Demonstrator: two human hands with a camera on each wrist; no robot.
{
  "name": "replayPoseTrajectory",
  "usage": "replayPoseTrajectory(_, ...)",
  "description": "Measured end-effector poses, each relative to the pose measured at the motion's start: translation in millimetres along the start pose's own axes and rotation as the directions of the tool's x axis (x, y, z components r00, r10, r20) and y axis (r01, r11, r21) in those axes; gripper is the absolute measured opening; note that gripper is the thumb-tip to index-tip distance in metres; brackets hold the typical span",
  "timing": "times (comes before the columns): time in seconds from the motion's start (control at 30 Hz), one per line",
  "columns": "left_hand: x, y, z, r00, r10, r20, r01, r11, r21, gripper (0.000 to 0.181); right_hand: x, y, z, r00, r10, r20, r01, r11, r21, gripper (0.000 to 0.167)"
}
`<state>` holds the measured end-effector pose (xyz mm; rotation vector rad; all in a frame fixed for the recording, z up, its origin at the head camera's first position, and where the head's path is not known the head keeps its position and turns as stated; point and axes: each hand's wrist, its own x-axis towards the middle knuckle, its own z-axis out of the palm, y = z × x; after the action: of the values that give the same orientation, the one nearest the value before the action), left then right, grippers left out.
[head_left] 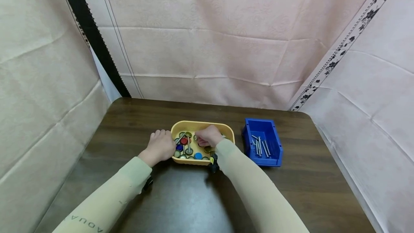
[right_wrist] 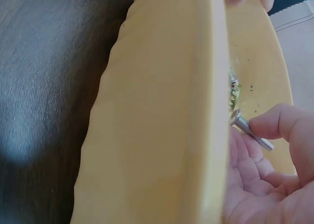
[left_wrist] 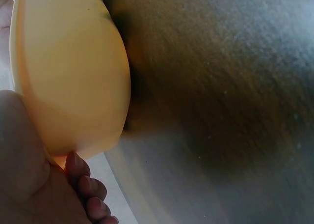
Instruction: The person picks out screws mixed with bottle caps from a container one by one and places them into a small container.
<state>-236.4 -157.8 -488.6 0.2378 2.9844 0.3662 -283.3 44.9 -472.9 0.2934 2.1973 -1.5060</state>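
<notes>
A yellow plastic tray (head_left: 202, 123) holds several bottle caps and bolts. My left hand (head_left: 160, 145) grips its left end; in the left wrist view, the thumb (left_wrist: 19, 140) lies along the tray's wall and the fingertips (left_wrist: 91, 187) show at its end. Inside the tray, my right hand (head_left: 209, 136) pinches a silver bolt (right_wrist: 252, 130) between thumb and fingers, as the right wrist view shows. A red cap (head_left: 184, 141) and a light blue cap (head_left: 198, 156) lie among gold-rimmed ones. The right hand and wrist hide part of the tray's contents.
To the right of the tray stands a blue bin (head_left: 276, 155) with several silver bolts (head_left: 258, 146) in it. Both rest on a dark wooden table (head_left: 310, 175). Pale cloth (head_left: 207, 56) hangs behind and at both sides of the table.
</notes>
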Motion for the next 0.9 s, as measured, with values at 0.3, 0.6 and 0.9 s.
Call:
replayPoseTrajectory(0.3, 3.4, -0.8, 1.0, 1.000, -0.016, 0.008, 0.016, 1.000, 0.006, 0.037, -11.8, -0.7, -32.4, 0.988, -0.088, 0.126, 0.094, 0.995, -0.045, 0.036)
replayPoseTrajectory(0.6, 1.6, -0.6, -0.6, 1.000, 0.001, 0.009, -0.001, 1.000, 0.005, 0.036, -22.5, 8.2, -77.3, 0.987, -0.121, 0.110, 0.128, 0.990, -0.060, 0.032)
replayPoseTrajectory(0.9, 0.7, 0.2, 0.4, 1.000, -0.003, 0.005, 0.003, 1.000, -0.003, 0.033, -37.3, 14.9, -123.4, 0.992, -0.119, 0.029, 0.121, 0.989, -0.088, 0.029)
